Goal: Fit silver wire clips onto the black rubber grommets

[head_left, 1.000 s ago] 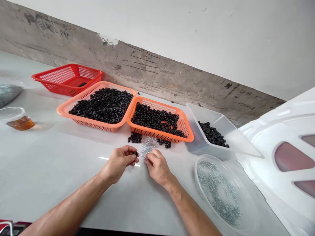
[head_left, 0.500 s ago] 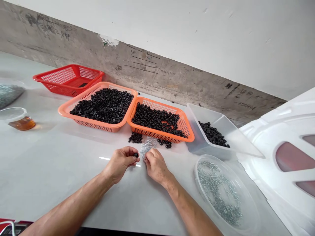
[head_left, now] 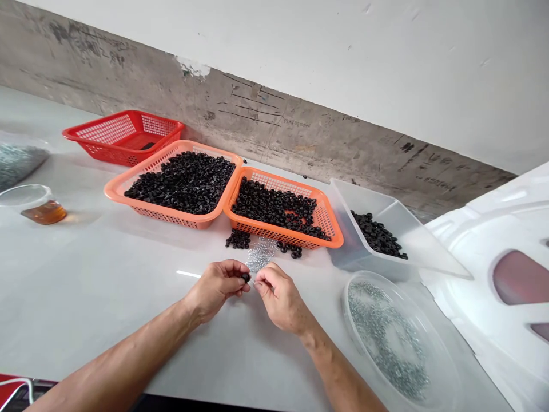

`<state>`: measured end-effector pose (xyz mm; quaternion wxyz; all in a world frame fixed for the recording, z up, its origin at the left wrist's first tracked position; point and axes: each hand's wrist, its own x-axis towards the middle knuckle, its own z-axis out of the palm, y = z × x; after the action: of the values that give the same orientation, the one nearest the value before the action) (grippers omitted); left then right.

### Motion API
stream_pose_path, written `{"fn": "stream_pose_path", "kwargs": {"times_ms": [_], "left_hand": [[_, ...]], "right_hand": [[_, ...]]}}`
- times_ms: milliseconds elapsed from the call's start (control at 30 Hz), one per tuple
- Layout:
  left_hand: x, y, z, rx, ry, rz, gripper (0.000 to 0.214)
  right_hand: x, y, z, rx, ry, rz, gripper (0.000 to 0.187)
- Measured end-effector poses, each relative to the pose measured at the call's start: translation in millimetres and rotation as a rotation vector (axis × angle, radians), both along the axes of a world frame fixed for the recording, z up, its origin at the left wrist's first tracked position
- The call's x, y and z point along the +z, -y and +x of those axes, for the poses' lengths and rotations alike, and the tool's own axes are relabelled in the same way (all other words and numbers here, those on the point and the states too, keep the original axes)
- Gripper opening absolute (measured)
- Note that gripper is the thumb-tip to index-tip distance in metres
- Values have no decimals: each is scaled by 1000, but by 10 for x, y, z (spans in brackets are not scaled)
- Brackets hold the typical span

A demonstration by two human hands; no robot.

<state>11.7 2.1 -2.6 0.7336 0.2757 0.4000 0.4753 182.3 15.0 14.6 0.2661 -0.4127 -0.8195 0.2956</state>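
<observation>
My left hand (head_left: 221, 289) pinches a small round black part (head_left: 246, 277) between thumb and fingers. Close beside it, my right hand (head_left: 281, 294) has its thumb and forefinger pressed together; what they hold is too small to make out. Just beyond the fingertips lies a patch of tiny silvery pieces (head_left: 261, 254) on the pale table. Small black parts (head_left: 238, 239) are heaped to its left, and some larger black rings (head_left: 290, 250) sit to its right.
Behind the hands stand a light orange basket (head_left: 171, 217) and an orange basket (head_left: 283, 236), both with black parts. A red basket (head_left: 98, 151) is farther left, near a cup (head_left: 45, 212) of amber liquid. Rightward are a clear bin (head_left: 355, 257) and a round tub (head_left: 349, 309) of silvery pieces.
My right hand has lifted off the silvery patch, fingertips now level with the black part in my left hand. My left hand has shifted slightly right, and the view has moved a little.
</observation>
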Motion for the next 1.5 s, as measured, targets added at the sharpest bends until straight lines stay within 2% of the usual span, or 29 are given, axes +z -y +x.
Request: {"fn": "stream_pose_path", "kwargs": {"times_ms": [333,500,667,800,900,967,1100,1267,1500], "left_hand": [[29,27,37,-106,-141,124,15],[13,39,32,-118,-92,107,16],[10,42,26,-108,15,59,18],[10,44,22,-127,90,10,21],[8,59,27,-190,102,-2,18],[10,75,32,-235,109,7,17],[29,100,31,-272,117,26,15],[62,97,24,-281,131,31,14],[85,92,21,-307,173,42,16]], "right_hand": [[17,-11,6,43,-54,-154,15],[-19,-43,0,-64,-82,-283,14],[-10,-75,18,-65,-145,-329,20],[-13,-120,70,-124,-134,-212,23],[-71,-188,90,-180,-64,-76,17],[-109,-257,74,-169,8,20,12],[-122,-452,-50,-72,173,194,15],[-74,-694,-348,45,383,373,17],[-15,-829,-756,209,598,524,23]]}}
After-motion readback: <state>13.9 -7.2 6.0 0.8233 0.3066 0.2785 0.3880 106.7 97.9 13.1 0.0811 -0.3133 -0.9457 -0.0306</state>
